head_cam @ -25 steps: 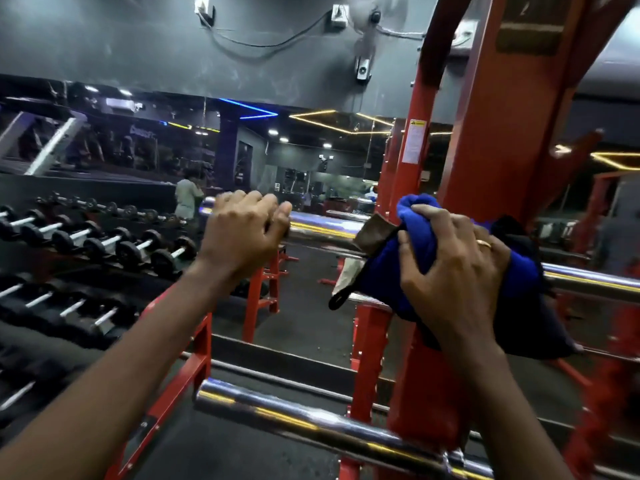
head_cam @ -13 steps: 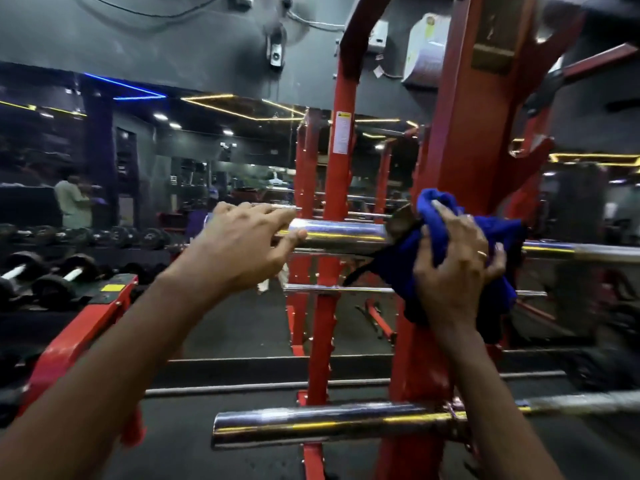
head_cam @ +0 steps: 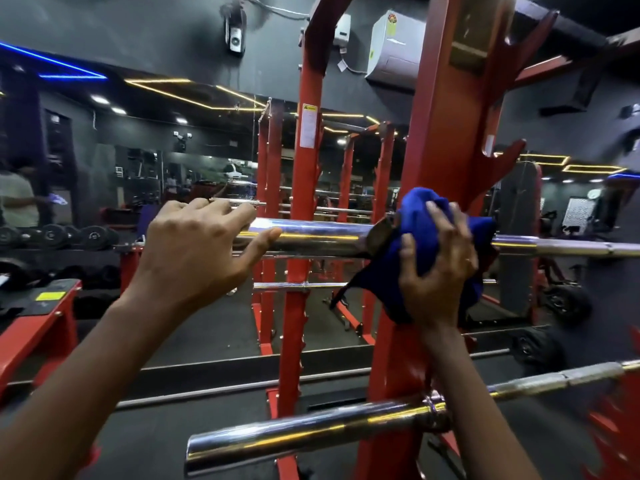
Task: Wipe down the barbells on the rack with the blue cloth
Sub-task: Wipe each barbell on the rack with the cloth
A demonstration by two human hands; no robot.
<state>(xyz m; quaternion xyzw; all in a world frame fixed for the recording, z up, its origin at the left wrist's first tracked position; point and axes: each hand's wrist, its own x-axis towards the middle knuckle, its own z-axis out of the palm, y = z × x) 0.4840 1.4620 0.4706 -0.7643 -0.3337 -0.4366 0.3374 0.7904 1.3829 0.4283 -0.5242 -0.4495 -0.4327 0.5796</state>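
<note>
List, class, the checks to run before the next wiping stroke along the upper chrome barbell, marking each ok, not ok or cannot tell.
1. Crumpled blue cloth sits on the upper chrome barbell: ok.
2. Right hand grips the cloth: ok.
3. Left hand steadies the sleeve end, fingers over it: ok.
4. Barbell rests on the red steel rack: ok.
5. Sleeve between the hands is bare: ok.
6. Sleeve already clean: cannot tell.
</note>
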